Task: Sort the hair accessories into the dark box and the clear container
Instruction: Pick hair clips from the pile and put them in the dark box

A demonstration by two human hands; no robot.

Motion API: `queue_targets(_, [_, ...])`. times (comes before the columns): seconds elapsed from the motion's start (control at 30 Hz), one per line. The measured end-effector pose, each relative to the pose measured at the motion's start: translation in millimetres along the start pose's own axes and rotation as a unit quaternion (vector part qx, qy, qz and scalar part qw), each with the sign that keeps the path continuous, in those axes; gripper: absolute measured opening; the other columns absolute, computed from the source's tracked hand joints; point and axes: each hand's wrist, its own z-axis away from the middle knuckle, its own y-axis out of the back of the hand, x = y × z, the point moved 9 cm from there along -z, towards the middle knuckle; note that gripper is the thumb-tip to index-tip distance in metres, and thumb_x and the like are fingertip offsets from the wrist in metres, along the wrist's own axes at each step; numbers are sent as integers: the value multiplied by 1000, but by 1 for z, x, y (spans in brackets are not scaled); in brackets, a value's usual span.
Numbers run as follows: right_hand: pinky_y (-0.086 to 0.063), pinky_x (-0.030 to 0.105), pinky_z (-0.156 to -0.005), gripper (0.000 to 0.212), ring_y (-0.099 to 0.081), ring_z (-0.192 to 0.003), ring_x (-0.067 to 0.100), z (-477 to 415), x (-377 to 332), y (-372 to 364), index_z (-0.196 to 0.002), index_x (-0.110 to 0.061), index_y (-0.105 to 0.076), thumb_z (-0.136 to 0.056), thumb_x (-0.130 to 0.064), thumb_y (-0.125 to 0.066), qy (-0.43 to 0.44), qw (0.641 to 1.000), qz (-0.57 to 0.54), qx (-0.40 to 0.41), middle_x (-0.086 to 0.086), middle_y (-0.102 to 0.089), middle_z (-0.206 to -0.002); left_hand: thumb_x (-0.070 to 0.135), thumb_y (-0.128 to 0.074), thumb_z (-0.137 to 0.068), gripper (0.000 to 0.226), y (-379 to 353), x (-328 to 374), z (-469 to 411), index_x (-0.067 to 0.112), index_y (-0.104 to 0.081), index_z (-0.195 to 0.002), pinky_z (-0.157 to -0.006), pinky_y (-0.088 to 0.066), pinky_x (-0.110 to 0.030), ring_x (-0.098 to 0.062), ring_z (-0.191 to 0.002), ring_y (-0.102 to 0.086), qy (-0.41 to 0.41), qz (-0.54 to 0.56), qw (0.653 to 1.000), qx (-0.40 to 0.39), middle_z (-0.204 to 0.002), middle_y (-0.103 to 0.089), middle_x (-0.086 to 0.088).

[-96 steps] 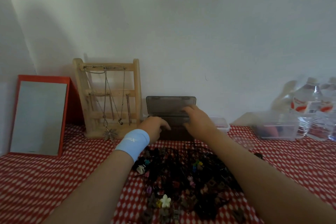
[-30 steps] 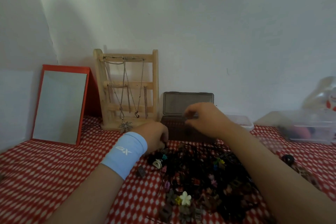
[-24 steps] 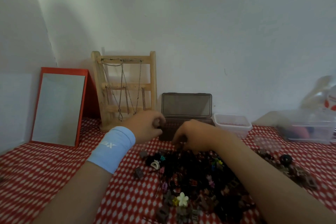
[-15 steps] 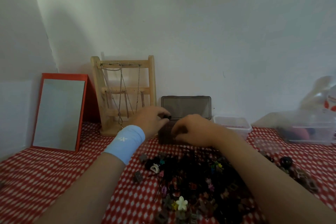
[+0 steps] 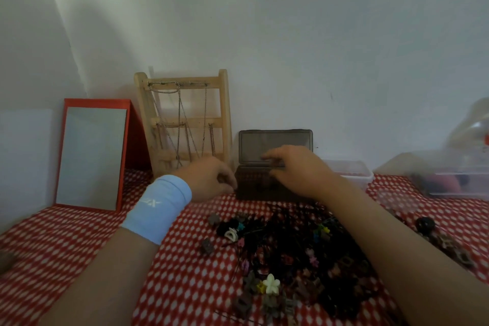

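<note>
The dark box (image 5: 264, 190) stands open at the back of the table, its lid (image 5: 275, 144) upright against the wall. My right hand (image 5: 293, 169) hovers over the box's opening with the fingers stretched forward. My left hand (image 5: 211, 180), with a blue wristband, sits at the box's left side with curled fingers; whether they hold anything is hidden. A small clear container (image 5: 349, 171) stands right of the box. A pile of mostly dark hair accessories (image 5: 291, 246) lies in front, with a white flower clip (image 5: 271, 283) near its front.
A red-framed mirror (image 5: 92, 156) and a wooden jewellery stand (image 5: 185, 124) with chains lean on the wall at left. A larger clear tub (image 5: 455, 180) sits at the right. A black hair tie (image 5: 424, 224) and brown clips (image 5: 452, 246) lie right of the pile.
My right hand has risen from the pile's back edge to above the box opening. My left hand has dropped from the box's top left to its left side.
</note>
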Motion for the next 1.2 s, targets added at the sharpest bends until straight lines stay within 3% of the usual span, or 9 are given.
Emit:
queue_targets(0.1, [-50,22,-94,27,-59,-93,-5,4,-30,-16,-113,-32,-74,-91,-17,-66,51,995,-45,-77,-15,-70,-112,33,-71,-84,21,-19,-8,13,34,-74,-104,-81,-48,-18,-1,-93,-61,22,-73,991,-110,-97,-66,23])
queue_targets(0.17, [-46,16,-92,30,-59,-96,-8,13,-51,-37,-117,-32,-72,-93,-17,-65,94,983,-39,-151,-17,-70,-116,33,-75,-81,28,-26,-12,18,33,-74,-109,-86,-52,-24,-4,-94,-63,40,-97,984,-142,-104,-69,19])
queue_targets(0.33, [-48,37,-102,45,-61,-117,13,27,-65,-70,-136,-31,-60,-93,-16,-63,124,967,-2,-221,-6,-63,-135,23,-76,-80,30,-39,-3,18,29,-73,-109,-81,-54,-24,-11,-93,-64,30,-145,977,-153,-104,-68,12])
queue_targets(0.53, [-48,30,-94,35,-53,-96,8,25,-60,-71,-131,-26,-63,-96,-30,-61,116,974,6,-193,-4,-58,-116,24,-61,-92,19,-27,-5,21,26,-74,-105,-62,-53,-17,-4,-64,-70,65,-43,987,-141,-75,-73,11])
queue_targets(0.67, [-45,29,-95,33,-54,-101,11,22,-58,-64,-129,-31,-65,-98,-31,-53,98,981,-13,-167,-2,-57,-112,25,-56,-95,20,-12,-5,23,25,-74,-104,-63,-53,-15,-5,-65,-71,57,8,992,-115,-82,-74,8])
queue_targets(0.8, [-48,22,-87,25,-59,-100,7,9,-50,-28,-117,-35,-64,-92,-31,-61,66,995,-56,-43,-10,-64,-111,23,-62,-92,17,12,-2,13,27,-73,-104,-87,-51,-26,-9,-91,-63,24,0,999,40,-102,-70,9])
queue_targets(0.97, [-51,32,-79,16,-62,-98,13,3,-4,6,-106,-35,-65,-91,-39,-64,-37,996,44,74,-12,-65,-106,24,-67,-89,17,21,-3,-2,29,-71,-105,-71,-39,-12,9,-80,-51,27,136,966,218,-96,-65,16])
queue_targets(1.1, [-52,36,-87,34,-62,-108,20,6,4,-2,-127,-33,-64,-93,-30,-65,-38,997,51,51,-5,-64,-119,20,-68,-89,33,11,5,-24,27,-65,-120,-87,-47,-24,-5,-93,-59,26,156,969,187,-112,-67,10])
queue_targets(1.2, [-53,39,-88,31,-61,-104,19,4,-13,-3,-122,-33,-67,-92,-26,-65,6,999,23,29,-6,-64,-115,23,-67,-89,49,3,5,-27,31,-54,-135,-95,-46,-29,-10,-103,-60,18,123,981,147,-123,-65,10])
